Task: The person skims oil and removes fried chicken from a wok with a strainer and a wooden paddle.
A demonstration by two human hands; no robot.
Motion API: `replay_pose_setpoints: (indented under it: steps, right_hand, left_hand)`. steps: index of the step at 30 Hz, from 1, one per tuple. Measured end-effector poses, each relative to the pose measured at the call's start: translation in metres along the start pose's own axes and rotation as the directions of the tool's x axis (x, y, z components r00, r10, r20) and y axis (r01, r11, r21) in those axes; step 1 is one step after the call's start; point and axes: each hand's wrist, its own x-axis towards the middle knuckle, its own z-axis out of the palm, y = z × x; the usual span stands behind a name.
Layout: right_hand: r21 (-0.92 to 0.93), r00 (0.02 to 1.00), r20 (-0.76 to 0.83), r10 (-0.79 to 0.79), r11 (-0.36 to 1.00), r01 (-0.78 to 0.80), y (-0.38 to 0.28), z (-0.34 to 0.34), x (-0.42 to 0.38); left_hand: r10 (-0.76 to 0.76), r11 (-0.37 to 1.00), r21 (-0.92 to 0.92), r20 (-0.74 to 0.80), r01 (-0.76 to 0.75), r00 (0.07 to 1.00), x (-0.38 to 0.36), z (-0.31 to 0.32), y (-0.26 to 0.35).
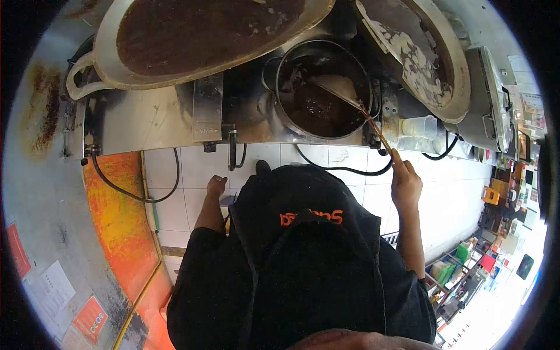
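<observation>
My right hand [405,182] is closed around the handle of a long ladle [380,139]. The ladle's pale rounded head lies partly in dark brown liquid inside a deep two-handled pot [284,111] on the stove. The handle slants out over the pot's right rim. Low beside my body, my left hand [216,185] hangs with its fingers curled in and shows nothing in them. It is apart from the stove's front edge.
A large oval pan [108,70] of dark liquid stands at the back left. Another big pan [461,96], with whitish residue, is at the right. Plastic cups [421,126] sit near the stove's right front. Black hoses [350,170] hang below the front edge.
</observation>
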Motion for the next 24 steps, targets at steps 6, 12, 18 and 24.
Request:
replay_pose_setpoints:
  steps: [6, 12, 18, 24]
  right_hand:
    - [0.394, 0.993, 0.029, 0.119, 0.911, -0.12, 0.0, 0.006, -0.009]
    - [0.73, 0.852, 0.516, 0.086, 0.476, -0.49, 0.0, 0.002, -0.028]
    - [0.853, 0.847, 0.501, -0.174, 0.264, -0.45, -0.025, -0.048, -0.023]
    - [0.733, 0.963, 0.239, -0.128, 0.675, -0.092, -0.073, -0.153, 0.068]
  left_hand:
    - [-0.145, 0.983, -0.107, 0.03, 0.148, 0.989, -0.03, -0.022, 0.027]
    - [-0.211, 0.969, -0.119, 0.063, 0.217, 0.975, -0.039, -0.029, 0.024]
    - [-0.227, 0.961, -0.107, 0.23, 0.256, 0.947, -0.041, -0.004, 0.021]
    - [-0.067, 0.994, 0.1, 0.249, 0.043, 0.966, -0.051, 0.027, 0.006]
